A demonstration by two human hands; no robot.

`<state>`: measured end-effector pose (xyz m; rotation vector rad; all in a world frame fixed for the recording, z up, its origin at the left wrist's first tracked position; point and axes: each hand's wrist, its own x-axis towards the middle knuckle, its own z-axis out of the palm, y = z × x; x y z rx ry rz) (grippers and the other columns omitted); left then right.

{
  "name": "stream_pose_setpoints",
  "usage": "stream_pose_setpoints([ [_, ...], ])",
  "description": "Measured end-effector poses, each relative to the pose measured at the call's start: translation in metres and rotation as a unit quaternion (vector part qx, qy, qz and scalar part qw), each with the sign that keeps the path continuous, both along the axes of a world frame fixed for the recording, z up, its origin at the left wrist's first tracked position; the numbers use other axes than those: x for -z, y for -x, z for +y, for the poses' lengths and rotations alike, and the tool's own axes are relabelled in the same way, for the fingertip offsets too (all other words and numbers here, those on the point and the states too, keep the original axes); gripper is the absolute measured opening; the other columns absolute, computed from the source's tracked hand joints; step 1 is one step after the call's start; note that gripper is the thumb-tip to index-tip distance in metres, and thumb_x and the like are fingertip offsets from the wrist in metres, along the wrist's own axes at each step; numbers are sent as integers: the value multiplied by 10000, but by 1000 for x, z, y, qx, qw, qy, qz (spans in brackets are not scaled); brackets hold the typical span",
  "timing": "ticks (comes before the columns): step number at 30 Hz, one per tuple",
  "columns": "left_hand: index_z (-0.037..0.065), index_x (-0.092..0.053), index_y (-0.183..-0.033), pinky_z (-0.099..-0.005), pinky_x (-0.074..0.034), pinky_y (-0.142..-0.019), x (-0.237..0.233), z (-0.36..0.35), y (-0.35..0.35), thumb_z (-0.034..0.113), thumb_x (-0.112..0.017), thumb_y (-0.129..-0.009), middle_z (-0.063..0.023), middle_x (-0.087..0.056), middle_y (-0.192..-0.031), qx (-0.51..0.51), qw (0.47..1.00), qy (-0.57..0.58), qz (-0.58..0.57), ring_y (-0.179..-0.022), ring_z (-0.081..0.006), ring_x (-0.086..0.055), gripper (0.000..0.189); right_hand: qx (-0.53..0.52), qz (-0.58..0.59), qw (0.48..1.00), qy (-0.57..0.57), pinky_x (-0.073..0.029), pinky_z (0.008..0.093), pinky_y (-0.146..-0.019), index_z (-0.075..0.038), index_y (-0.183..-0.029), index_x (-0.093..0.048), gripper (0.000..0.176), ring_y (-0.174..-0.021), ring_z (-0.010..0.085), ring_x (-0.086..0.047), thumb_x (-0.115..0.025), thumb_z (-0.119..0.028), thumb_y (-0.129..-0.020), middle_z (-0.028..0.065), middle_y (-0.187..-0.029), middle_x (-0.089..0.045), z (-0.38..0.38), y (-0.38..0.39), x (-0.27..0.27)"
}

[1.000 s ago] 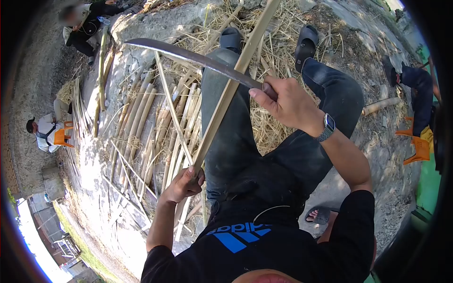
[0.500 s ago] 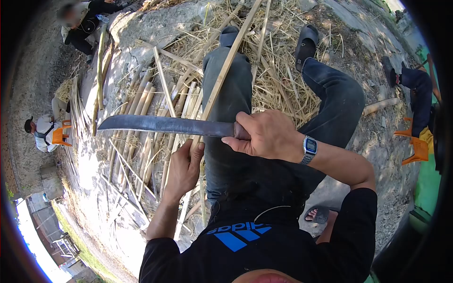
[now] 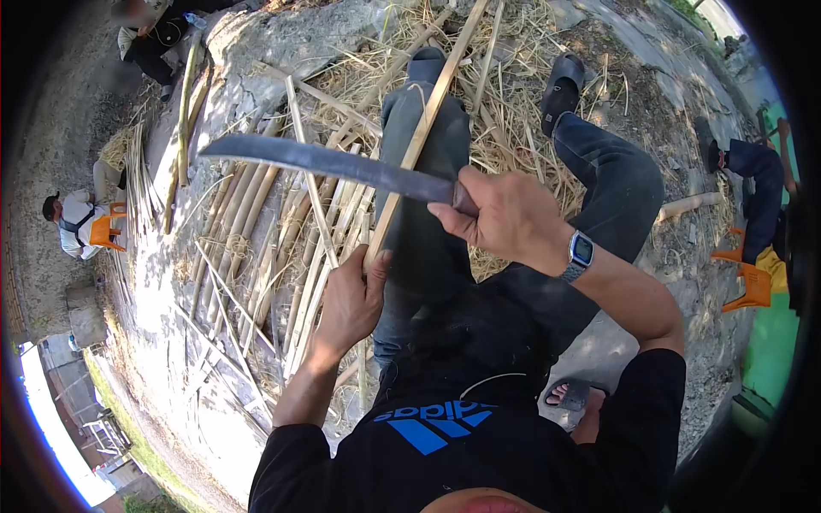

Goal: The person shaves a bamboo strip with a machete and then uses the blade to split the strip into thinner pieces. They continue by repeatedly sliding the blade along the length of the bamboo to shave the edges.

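Note:
My right hand (image 3: 517, 218) is closed round the brown handle of a machete (image 3: 333, 162). Its long dark blade points left, crossing in front of a bamboo strip (image 3: 430, 115). Lower down, my left hand (image 3: 349, 299) grips the near end of that strip, thumb on one side and fingers wrapped under it. From there the strip slants up and away over my outstretched leg (image 3: 419, 282). In this view the blade lies a little above my left hand, overlapping the strip and my leg.
Several bamboo poles (image 3: 248, 205) lie on the ground left of my leg. Straw-like shavings (image 3: 505, 128) spread around my feet. Seated people are at the left, one on an orange chair (image 3: 104, 232); another person's legs (image 3: 757, 175) show at the right by orange chairs (image 3: 751, 286).
The machete has risen, its handle end moving right and its blade tilting tip-up. My right hand went up and right with it. My left hand still holds the strip, shifted slightly right.

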<state>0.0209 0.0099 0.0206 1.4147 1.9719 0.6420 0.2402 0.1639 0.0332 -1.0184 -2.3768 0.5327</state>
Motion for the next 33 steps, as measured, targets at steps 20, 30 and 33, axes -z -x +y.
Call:
stream_pose_setpoints([
  [20, -52, -608, -981, -471, -435, -547, 15, -70, 75, 357, -542, -1049, -226, -581, -616, 69, 996, 31, 54, -547, -413, -583, 420, 124, 23, 990, -67, -426, 400, -455, -24, -787, -577, 464, -459, 285, -569, -648, -429, -1003, 128, -552, -544, 120, -68, 14],
  [30, -45, -591, -947, -436, -381, -501, 8, -97, 111, 383, -523, -1058, -205, -511, -568, 67, 995, 30, 64, -480, -331, -503, 447, 250, 50, 967, -18, -346, 422, -493, -45, -568, -462, 758, -440, 210, -397, -463, -655, -1017, 56, -474, -362, 182, -138, 7],
  [33, -44, -596, -937, -405, -375, -497, 18, -114, 135, 440, -503, -1058, -144, -481, -543, 61, 996, 53, 23, -475, -256, -478, 508, 231, 116, 966, 7, -320, 381, -494, -55, -573, -458, 749, -445, 179, -367, -466, -661, -1014, 35, -478, -331, 155, -128, 8],
])
